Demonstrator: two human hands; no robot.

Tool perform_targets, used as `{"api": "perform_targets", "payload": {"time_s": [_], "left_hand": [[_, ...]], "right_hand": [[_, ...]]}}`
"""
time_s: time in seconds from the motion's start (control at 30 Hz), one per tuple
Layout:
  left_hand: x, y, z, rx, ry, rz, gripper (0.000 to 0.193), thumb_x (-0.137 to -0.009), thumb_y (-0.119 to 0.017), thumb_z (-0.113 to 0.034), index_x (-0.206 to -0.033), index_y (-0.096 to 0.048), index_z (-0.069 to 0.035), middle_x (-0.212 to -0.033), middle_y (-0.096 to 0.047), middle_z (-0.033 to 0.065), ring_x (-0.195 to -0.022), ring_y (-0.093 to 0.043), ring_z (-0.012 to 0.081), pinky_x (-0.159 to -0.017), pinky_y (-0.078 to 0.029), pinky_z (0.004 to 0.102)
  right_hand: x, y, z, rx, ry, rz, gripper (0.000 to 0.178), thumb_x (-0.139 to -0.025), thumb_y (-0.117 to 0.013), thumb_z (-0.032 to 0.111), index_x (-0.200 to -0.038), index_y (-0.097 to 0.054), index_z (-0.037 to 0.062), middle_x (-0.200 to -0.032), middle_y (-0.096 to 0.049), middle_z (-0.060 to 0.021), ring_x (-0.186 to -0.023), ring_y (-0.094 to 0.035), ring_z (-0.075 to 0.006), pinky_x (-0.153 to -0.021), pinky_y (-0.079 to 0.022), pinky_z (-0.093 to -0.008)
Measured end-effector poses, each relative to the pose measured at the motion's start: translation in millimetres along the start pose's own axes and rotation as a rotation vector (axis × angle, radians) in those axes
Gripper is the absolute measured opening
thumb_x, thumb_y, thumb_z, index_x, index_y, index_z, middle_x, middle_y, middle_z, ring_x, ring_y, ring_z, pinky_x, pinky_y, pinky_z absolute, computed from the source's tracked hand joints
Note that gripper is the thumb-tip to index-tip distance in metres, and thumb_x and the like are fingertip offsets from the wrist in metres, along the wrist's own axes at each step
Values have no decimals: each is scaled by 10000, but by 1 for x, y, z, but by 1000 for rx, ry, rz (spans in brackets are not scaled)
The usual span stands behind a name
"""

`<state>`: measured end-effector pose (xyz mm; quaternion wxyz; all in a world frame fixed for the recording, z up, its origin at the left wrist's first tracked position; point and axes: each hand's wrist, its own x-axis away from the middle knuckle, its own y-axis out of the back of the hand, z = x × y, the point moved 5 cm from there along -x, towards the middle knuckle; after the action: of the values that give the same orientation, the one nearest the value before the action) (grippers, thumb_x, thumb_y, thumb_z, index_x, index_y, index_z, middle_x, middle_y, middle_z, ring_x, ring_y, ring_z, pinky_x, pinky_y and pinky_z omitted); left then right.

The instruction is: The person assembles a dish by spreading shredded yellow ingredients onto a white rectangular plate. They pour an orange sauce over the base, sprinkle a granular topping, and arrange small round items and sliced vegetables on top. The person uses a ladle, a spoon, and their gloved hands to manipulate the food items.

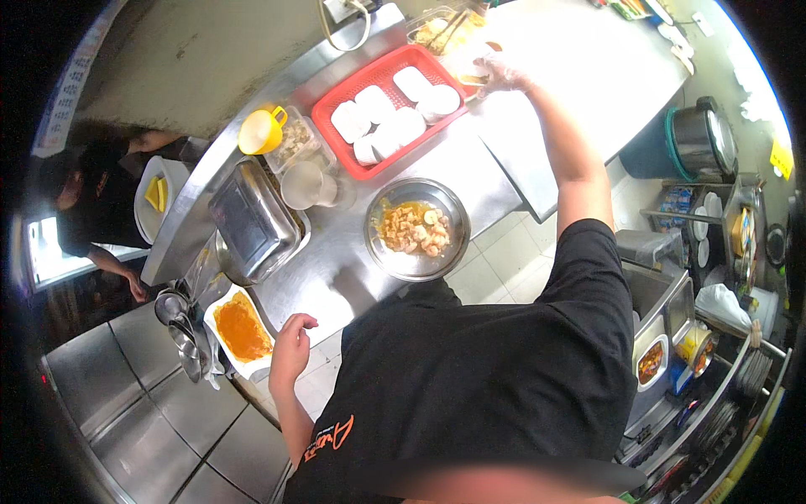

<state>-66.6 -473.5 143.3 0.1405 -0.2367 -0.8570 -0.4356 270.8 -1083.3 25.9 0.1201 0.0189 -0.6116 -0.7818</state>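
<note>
My right hand [501, 72], in a clear plastic glove, reaches to the far side of the steel counter. Its fingers are bent and apart, over brownish food beside a clear container [443, 32] with chopsticks across it. Glare washes out the fingertips, and I make out nothing held. Bare and loosely curled, my left hand [291, 338] hangs near a white tray [262, 365] of orange sauce and holds nothing visible. Between my arms, a steel bowl [457, 217] with pieces of pale meat in yellowish sauce rests at the counter's near edge.
A red basket [326, 144] carries several white tubs. Left of it are a yellow cup [261, 132], a clear container [321, 153], a translucent jug [300, 186] and a lidded steel pan [257, 220]. Ladles [181, 328] hang far left. Another person [96, 202] stands beyond the counter.
</note>
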Motion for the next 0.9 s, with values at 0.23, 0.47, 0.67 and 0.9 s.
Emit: {"api": "perform_targets", "payload": {"time_s": [0.23,0.47,0.67,0.9], "left_hand": [[2,8,91,-23,-2,-137,236,-878,-478,43,-1055,-616,-31,-1001,-648,166,-971,-647,322,-857,-508,407],[137,66,215,-29,491,-858,191,-880,-581,11,-1062,-628,-25,-1030,-657,176,-937,-644,332,-840,-507,403],[212,11,405,125,686,-1391,249,-831,-595,-4,-1071,-653,25,-1076,-666,199,-1034,-635,329,-902,-501,409],[305,-117,585,443,985,-1645,333,-839,-600,-19,-1172,-615,-14,-947,-641,109,-760,-612,183,-640,-523,308]], "right_hand": [[14,-6,-73,94,74,-62,621,-869,-783,335,-1405,-563,112,-1486,-481,-189,-1386,-443,-355,-1160,-369,-446],[86,105,101,57,-91,-86,543,-889,-734,286,-1318,-593,-14,-1121,-703,-205,-1038,-676,-303,-925,-510,-418],[126,147,303,-227,169,-65,654,-871,-737,273,-1431,-520,17,-1328,-617,-176,-1203,-594,-262,-1033,-453,-383],[116,73,603,50,446,-1,755,-818,-727,611,-1406,-573,164,-1254,-662,-110,-1133,-652,-271,-960,-542,-435]]}}
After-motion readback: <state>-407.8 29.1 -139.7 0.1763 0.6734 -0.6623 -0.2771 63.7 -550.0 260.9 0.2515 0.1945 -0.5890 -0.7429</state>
